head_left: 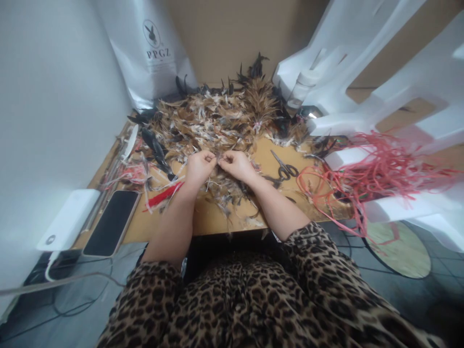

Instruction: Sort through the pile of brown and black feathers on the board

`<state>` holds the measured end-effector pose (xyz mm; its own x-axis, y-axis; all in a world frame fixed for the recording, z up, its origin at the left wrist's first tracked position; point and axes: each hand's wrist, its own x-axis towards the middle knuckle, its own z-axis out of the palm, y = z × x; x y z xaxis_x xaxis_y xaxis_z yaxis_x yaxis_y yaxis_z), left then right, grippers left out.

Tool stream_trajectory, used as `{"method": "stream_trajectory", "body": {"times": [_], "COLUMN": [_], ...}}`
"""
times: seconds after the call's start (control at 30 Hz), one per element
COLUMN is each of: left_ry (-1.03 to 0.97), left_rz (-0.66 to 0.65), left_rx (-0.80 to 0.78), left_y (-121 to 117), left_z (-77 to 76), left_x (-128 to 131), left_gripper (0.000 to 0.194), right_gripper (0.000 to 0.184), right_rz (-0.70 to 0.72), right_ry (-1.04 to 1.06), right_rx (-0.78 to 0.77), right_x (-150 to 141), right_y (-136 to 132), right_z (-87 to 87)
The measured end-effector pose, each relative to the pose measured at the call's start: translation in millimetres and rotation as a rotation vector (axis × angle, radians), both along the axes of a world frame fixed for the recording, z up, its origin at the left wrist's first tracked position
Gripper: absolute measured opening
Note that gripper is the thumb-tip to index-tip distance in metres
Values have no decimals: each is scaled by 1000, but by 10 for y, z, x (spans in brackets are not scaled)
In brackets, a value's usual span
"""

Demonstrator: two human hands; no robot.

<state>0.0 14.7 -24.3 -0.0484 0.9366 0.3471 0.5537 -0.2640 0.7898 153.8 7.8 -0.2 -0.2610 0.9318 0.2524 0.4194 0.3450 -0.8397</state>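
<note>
My left hand (200, 166) and my right hand (236, 165) meet over the middle of the table, fingertips pinched and almost touching. Whatever sits between the fingers is too small to make out. Behind them spreads a large heap of brown and white feathers (206, 116). Below the hands lie loose greyish feather scraps (230, 191) and some white thread (213, 182). A pair of dark-handled scissors (286, 170) rests to the right of my right hand. Left of my left wrist is a red strip bundle (164, 195), with long black feathers (155, 150) nearby.
A black-screened phone (111, 223) and a white power bank (69, 220) with a cable lie at the left edge. Pink-red ribbons (387, 169) hang over white foam pieces (348, 104) on the right. A white bag (159, 72) and a clear bottle (301, 89) stand behind.
</note>
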Motion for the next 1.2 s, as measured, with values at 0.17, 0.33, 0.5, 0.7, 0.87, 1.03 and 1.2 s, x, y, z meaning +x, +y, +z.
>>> {"method": "stream_trajectory", "body": {"times": [0.17,0.33,0.5,0.7,0.87,1.03,1.2], "left_ry": [172,360,405,-199,-713,-906,-1006], "left_rz": [31,31,26,-92,-355,-536,-596], "left_rx": [15,32,38,-148,-539,-789,-854], "left_y": [-60,-109,-122,-103,-121,-129,-132], "left_z": [73,151,153,168,289,272,238], "left_x": [6,12,28,76,-17,-74,-44], "left_gripper": [13,12,12,13,28,25,19], "right_gripper": [14,13,15,26,30,33,31], "right_rz": [-80,-68,-50,-1,103,235,249], "right_ry": [180,161,189,448,594,622,597], "right_rx": [-109,-85,-109,-257,-371,-377,-350], "right_x": [-21,-51,-63,9,124,139,115], "right_y": [33,31,20,99,140,103,65], "right_z": [-68,-92,-90,-84,-24,19,21]}}
